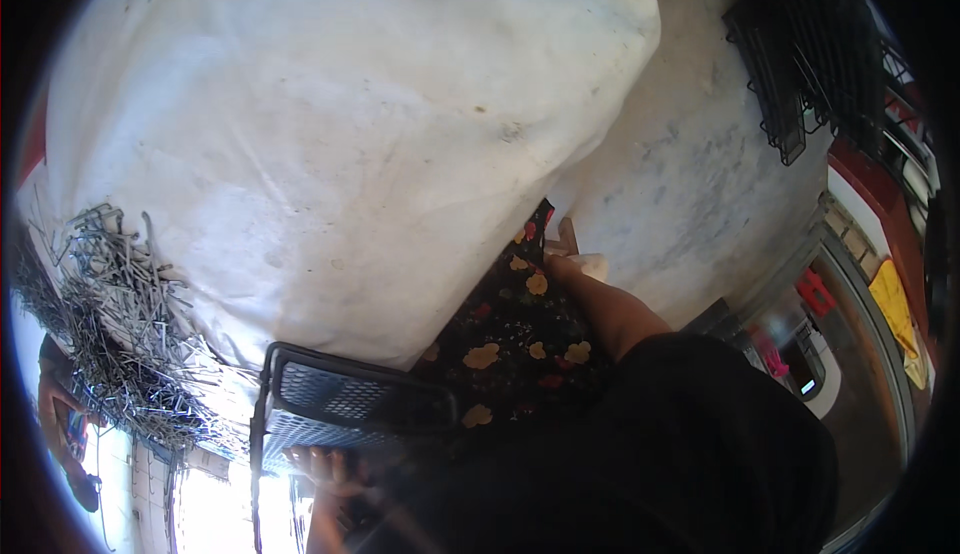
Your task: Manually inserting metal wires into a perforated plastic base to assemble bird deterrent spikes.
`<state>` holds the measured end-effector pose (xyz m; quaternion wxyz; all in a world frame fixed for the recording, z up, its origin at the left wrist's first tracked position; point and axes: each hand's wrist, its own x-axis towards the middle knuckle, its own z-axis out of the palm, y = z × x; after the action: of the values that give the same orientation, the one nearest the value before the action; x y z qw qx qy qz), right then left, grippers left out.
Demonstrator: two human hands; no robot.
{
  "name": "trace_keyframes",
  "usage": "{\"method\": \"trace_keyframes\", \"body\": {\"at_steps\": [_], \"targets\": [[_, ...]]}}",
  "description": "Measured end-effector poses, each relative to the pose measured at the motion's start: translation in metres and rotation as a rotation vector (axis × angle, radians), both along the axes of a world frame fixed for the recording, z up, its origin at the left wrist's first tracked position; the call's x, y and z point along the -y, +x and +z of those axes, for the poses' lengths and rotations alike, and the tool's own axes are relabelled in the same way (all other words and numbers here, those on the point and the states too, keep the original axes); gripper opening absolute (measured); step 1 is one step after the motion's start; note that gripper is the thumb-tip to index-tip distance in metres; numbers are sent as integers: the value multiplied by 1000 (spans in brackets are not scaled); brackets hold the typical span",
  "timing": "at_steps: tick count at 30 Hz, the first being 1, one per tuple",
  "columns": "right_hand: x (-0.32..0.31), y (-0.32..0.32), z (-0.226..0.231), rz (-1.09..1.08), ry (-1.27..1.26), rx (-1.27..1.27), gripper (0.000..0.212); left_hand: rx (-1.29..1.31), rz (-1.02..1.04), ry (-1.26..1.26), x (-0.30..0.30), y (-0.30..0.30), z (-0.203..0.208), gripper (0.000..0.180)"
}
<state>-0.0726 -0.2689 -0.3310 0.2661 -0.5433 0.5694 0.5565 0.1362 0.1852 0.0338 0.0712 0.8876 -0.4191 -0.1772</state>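
Left hand (336, 470) is gripping the mesh rack (345, 394), a firm hold seeming best against tipping; right hand (562, 267) is showing beside floral cloth (512, 339), fingers' state I cannot tell.

A bench (350, 154) under a pale, stained sheet fills the upper left. Thin metal rods (125, 324) lie heaped at its left end, near another person (62, 409). Right: blotchy floor (690, 174), a red object (815, 292), yellow cloth (893, 309).

I cannot resolve the right hand (558, 262) near the right edge of the white worktop (330, 154); left hand (335, 472) blurs into shadow at the black rack (340, 394).
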Motion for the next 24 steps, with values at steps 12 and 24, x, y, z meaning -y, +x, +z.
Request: {"method": "trace_keyframes", "body": {"at_steps": [12, 24], "targets": [[36, 43, -39, 318, 173, 815, 55, 19, 50, -2, 32, 21, 2, 62], [154, 112, 25, 936, 5, 205, 54, 53, 257, -94, 49, 33, -3, 49]]}}
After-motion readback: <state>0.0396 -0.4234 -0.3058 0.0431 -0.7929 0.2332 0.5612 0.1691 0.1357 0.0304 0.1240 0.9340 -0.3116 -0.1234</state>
